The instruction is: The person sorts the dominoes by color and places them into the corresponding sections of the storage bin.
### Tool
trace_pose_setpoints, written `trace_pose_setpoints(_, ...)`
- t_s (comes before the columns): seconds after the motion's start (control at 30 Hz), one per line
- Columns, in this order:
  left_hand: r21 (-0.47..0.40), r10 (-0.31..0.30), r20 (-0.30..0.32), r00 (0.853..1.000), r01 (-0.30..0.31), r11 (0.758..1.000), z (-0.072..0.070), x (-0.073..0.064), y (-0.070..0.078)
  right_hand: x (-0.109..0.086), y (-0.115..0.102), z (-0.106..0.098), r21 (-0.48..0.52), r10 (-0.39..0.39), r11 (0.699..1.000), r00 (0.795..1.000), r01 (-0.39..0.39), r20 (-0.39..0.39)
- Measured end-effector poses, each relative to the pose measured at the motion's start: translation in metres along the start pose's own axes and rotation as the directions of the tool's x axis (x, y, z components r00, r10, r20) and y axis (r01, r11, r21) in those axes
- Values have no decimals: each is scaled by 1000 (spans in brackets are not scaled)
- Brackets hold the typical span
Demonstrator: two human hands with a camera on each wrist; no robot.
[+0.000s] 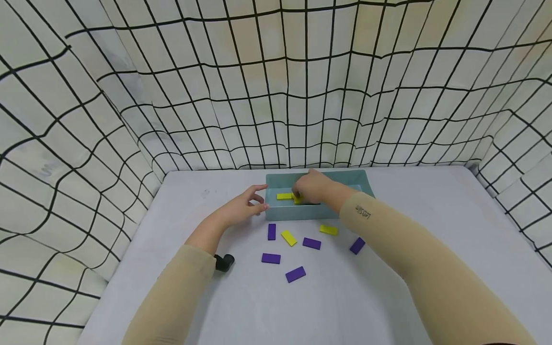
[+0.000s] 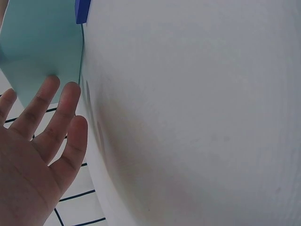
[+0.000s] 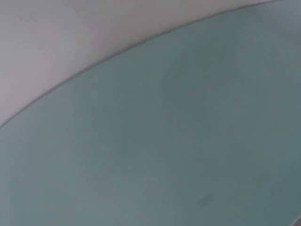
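A teal bin (image 1: 276, 213) stands at the far side of the table. My left hand (image 1: 239, 207) is at its left end, fingers spread and lightly bent, fingertips right at the wall; the left wrist view shows the same hand (image 2: 42, 141) beside the teal wall. Inside the bin, my right hand (image 1: 315, 187) reaches down with bent fingers and pinches a yellow block (image 1: 296, 199), partly hidden by the fingers. Another yellow block (image 1: 283, 196) lies next to it on the bin floor. In the right wrist view the bin's wall (image 3: 141, 132) fills most of the picture.
In front of the bin, two yellow blocks (image 1: 289, 238) and several purple blocks (image 1: 270, 258) lie scattered on the white table (image 1: 345, 306). A black net (image 1: 306, 96) over pale panels borders the table at the back and sides.
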State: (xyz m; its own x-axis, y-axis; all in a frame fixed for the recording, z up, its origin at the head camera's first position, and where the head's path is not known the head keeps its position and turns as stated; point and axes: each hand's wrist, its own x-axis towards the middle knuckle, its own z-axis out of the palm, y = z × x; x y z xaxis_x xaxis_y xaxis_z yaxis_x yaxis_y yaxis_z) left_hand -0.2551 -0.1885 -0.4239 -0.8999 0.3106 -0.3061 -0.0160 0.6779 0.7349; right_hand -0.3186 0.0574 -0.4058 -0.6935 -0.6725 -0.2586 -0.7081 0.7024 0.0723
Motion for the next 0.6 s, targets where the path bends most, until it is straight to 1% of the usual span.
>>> trace_pose_setpoints(0.2, 6, 0, 4, 1000, 0, 1000, 0, 0, 1, -4, -3, -8, 43, 22, 999, 1000, -22, -4)
trace_pose_setpoints(0.33, 2, 7, 6, 1000, -7, 1000, 0, 0, 2, -7, -2, -12, 76, 11, 997, 1000, -9, -26)
trace_pose_setpoints(0.47, 2, 3, 4, 1000, -3, 1000, -1, 0, 2, -11, 1, -16, 154, -2, 988, 998, 12, -68)
trace_pose_setpoints(0.6, 6, 0, 5, 1000, 0, 1000, -1, 1, 1, -16, 3, -19, 230, 25, 973, 995, -2, -94)
